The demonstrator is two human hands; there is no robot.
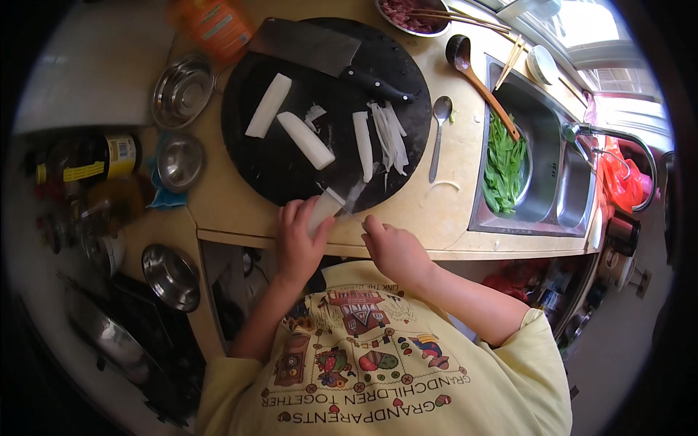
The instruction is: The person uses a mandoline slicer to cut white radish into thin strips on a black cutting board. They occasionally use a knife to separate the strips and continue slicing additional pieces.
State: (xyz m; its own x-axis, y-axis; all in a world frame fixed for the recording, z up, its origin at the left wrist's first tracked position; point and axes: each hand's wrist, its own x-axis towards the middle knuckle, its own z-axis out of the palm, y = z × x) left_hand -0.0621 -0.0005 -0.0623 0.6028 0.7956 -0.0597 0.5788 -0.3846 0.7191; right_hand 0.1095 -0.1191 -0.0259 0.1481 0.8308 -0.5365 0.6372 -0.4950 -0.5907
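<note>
My left hand (301, 231) grips a pale piece of a peeled white vegetable (326, 210) at the near edge of a round black cutting board (305, 191). Beside it, my right hand (395, 248) is closed on the handle of a small tool with a thin blade (351, 213), which touches or nearly touches the piece; its exact kind is unclear. On the board lie a pale length (269, 105), another length (306, 140), a narrower piece (362, 146) and a heap of thin peelings (390, 139). A cleaver (305, 46) with a black handle rests across the board's far side.
Metal bowls (182, 92) stand left of the board. A bowl of raw meat (414, 16) with chopsticks is at the back. A spoon (439, 139) and a wooden-handled ladle (482, 87) lie to the right, near a steel sink (545, 141) holding leafy greens (504, 169).
</note>
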